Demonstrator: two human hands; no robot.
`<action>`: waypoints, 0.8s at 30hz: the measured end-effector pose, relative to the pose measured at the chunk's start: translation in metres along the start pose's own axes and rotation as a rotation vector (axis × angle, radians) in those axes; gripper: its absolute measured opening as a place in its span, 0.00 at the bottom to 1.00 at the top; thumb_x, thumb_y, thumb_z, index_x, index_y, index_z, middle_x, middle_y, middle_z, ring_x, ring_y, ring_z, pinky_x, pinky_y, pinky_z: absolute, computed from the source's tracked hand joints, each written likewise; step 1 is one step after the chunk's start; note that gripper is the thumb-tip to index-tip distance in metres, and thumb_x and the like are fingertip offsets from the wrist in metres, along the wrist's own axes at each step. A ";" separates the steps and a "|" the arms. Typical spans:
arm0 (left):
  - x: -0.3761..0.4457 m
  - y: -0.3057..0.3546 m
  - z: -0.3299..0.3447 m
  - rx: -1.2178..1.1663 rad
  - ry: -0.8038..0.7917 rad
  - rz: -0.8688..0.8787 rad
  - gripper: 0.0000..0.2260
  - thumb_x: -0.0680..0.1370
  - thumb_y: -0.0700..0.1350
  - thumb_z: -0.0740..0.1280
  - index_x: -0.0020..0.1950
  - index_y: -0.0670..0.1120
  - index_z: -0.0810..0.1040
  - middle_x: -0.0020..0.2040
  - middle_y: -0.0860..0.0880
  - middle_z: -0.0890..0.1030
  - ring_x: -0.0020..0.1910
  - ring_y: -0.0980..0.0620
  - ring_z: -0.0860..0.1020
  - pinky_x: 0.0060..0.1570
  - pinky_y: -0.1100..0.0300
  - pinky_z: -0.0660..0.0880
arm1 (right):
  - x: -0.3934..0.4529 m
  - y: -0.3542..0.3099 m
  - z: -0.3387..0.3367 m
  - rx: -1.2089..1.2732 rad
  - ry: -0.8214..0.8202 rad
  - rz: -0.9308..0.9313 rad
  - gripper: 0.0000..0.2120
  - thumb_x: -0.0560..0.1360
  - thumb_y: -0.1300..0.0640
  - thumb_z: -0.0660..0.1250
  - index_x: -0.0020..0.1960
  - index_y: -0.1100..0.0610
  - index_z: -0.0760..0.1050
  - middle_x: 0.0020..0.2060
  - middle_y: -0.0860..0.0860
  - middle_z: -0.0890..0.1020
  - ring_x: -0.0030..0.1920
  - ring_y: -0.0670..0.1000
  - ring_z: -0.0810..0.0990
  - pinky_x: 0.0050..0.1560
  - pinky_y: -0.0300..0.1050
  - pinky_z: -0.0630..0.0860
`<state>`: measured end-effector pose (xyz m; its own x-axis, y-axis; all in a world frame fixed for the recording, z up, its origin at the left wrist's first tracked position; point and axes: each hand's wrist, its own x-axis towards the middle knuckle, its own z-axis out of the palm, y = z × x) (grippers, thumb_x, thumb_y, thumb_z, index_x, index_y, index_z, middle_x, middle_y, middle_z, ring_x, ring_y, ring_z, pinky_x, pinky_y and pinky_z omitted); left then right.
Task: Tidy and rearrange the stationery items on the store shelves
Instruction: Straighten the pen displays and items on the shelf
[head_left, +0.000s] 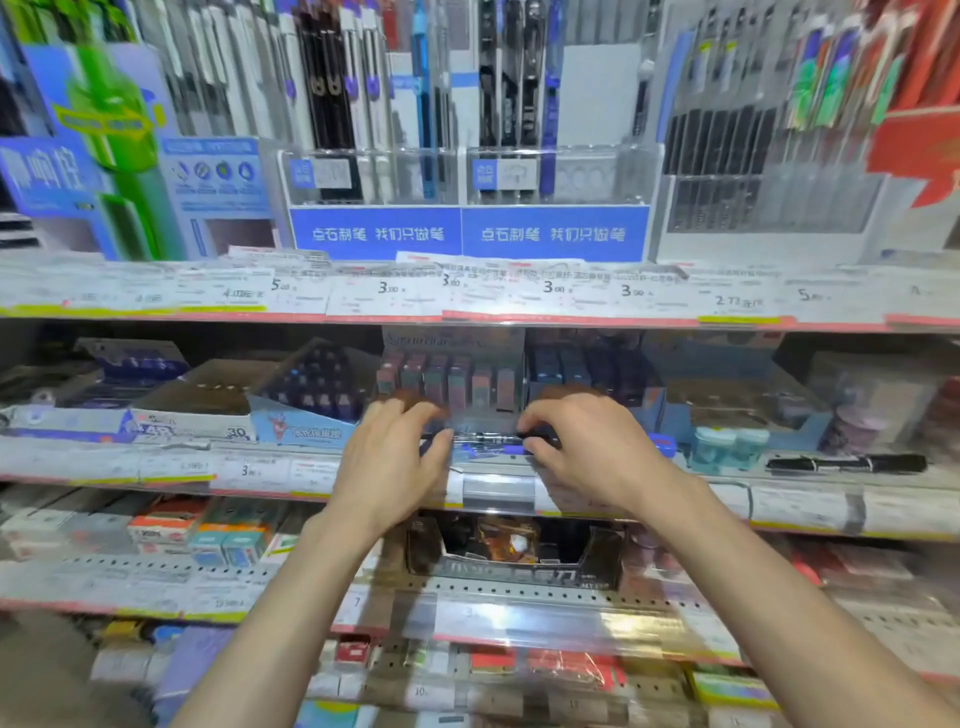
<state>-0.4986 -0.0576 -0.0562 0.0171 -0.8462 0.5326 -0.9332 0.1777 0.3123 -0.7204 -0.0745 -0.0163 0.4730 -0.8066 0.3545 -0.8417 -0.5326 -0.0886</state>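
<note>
Both hands up at the front lip of the middle shelf (156, 457), gathering a small bundle of pens (488, 441) lying crosswise between them

Left hand (395, 457) with fingers curled over the left end of the bundle, thumb tucked toward it; right hand (576, 447) with fingers curled down over the right end, fingertips closed on the dark caps. Looks like a two-ended pinch on the same pens, though motion blur hides exactly how many are held and whether the left fingertips truly clasp or only press

Just behind the hands, a display box of reddish-green items (452, 382); behind the right hand, a blue box of dark items (587, 369); beyond the left hand, an open carton of dark blue pens (311, 384). Out past the right hand, a pair of teal containers (727, 447) and a black marker (847, 463) lying flat along the shelf edge

Step in hand, by judgement: squaring up loose pens at the shelf front before rehoming them. Next move likely calls for keeping both ends level while lifting, then matching the pens to the right carton; stray marker beyond the right hand probably wants the same treatment afterward
</note>
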 end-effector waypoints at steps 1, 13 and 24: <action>0.002 -0.001 -0.003 0.011 -0.032 0.007 0.12 0.79 0.52 0.65 0.59 0.49 0.80 0.52 0.45 0.78 0.57 0.43 0.73 0.54 0.51 0.72 | 0.003 -0.002 0.000 -0.021 -0.026 0.002 0.10 0.78 0.49 0.63 0.58 0.47 0.79 0.53 0.47 0.84 0.54 0.53 0.80 0.49 0.49 0.77; 0.015 -0.017 -0.004 -0.037 -0.157 0.099 0.14 0.79 0.57 0.62 0.60 0.56 0.81 0.54 0.51 0.82 0.55 0.48 0.76 0.51 0.54 0.74 | 0.010 -0.007 0.002 -0.015 -0.065 0.054 0.10 0.78 0.51 0.66 0.58 0.48 0.80 0.53 0.45 0.85 0.54 0.50 0.81 0.54 0.48 0.79; -0.010 -0.014 -0.033 -0.350 -0.012 0.251 0.04 0.78 0.56 0.67 0.51 0.59 0.78 0.49 0.64 0.77 0.53 0.62 0.75 0.52 0.64 0.73 | -0.021 -0.019 -0.019 0.015 0.128 -0.046 0.09 0.79 0.52 0.63 0.57 0.46 0.78 0.51 0.40 0.81 0.53 0.44 0.78 0.55 0.44 0.76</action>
<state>-0.4735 -0.0354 -0.0400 -0.2009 -0.7607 0.6173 -0.7301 0.5364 0.4234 -0.7193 -0.0431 -0.0043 0.4729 -0.7424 0.4745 -0.8155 -0.5727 -0.0833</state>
